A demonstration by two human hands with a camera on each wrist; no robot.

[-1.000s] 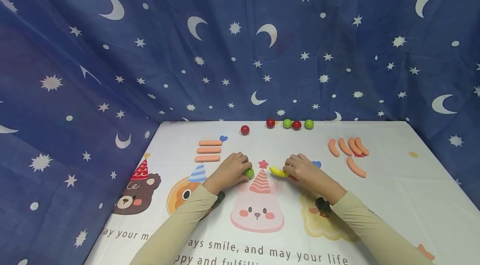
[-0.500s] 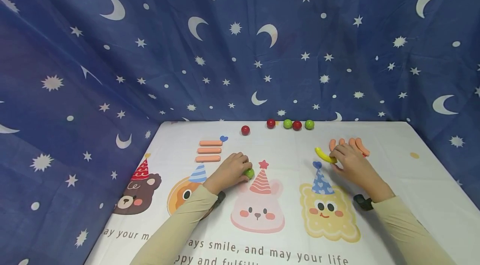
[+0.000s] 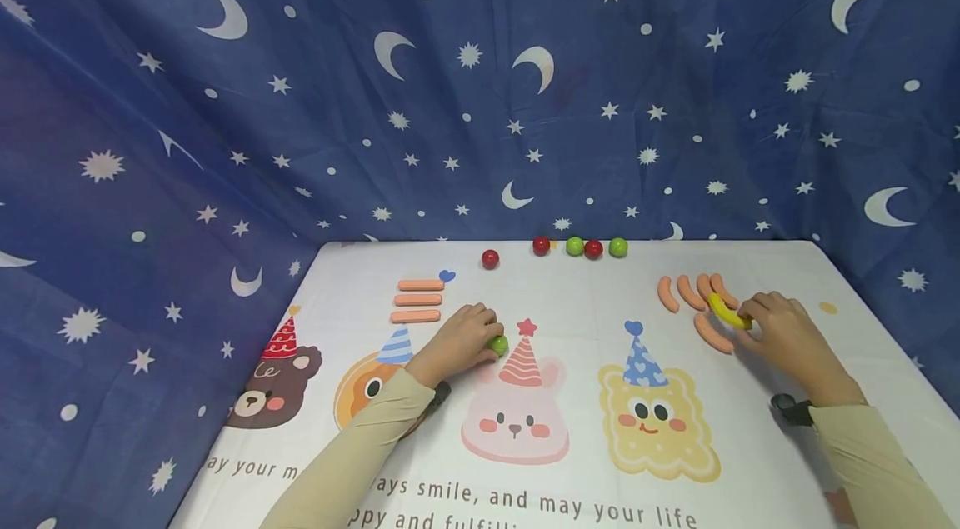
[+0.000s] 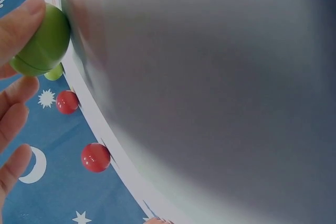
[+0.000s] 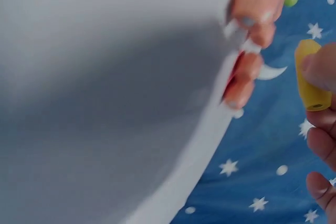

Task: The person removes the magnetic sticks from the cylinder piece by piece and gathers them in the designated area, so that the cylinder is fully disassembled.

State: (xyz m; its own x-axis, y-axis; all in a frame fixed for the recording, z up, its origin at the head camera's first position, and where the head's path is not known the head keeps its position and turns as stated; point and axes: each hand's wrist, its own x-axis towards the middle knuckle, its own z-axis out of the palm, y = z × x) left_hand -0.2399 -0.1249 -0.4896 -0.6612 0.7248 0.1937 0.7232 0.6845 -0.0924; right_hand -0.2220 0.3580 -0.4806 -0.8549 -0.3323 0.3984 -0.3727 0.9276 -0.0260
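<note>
In the head view my left hand [image 3: 463, 339] pinches a small green ball [image 3: 499, 346] close over the tablecloth, left of the printed pink bear's hat. The left wrist view shows the green ball [image 4: 48, 43] between thumb and fingers, with a seam line round it. At the right, my right hand [image 3: 791, 341] grips a toy banana [image 3: 725, 310] by one end. Thumb and fingertips hold the banana [image 5: 310, 80] in the right wrist view. It overlaps a group of curved toy sausages [image 3: 690, 293]; one more sausage [image 3: 712, 334] lies just below it.
Several red and green balls line the table's back edge, among them a red ball [image 3: 490, 259] and a green ball [image 3: 618, 247]. Straight sausages [image 3: 417, 300] lie in a stack of rows at the left. A blue starry curtain [image 3: 480, 137] stands behind the table.
My right hand has carried the banana from the middle of the table to the right, up to the curved sausages. The left hand stays in place with its green ball.
</note>
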